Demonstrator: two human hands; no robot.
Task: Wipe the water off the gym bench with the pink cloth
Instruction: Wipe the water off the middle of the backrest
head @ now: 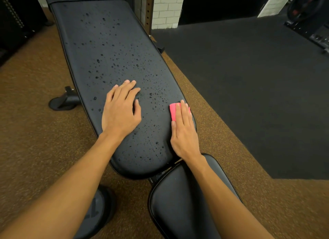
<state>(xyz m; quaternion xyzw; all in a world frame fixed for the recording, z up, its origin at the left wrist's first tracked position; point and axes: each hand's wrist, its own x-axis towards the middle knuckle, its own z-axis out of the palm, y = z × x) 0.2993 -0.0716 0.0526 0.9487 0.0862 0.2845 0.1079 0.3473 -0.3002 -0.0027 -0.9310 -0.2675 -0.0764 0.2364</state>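
Note:
The long black pad of the gym bench (106, 48) runs away from me, speckled with water drops (114, 64) over most of its length. My left hand (121, 110) rests flat on the near middle of the pad, fingers straight. My right hand (184, 130) presses the folded pink cloth (173, 111) onto the pad's right edge with straight fingers; only the cloth's left part shows beyond them.
A separate black seat pad (179, 203) lies below my right forearm. A bench foot (62, 101) stands on the brown floor at left. A black mat (249, 78) covers the floor on the right, with a rack upright (148, 8) and white brick wall behind.

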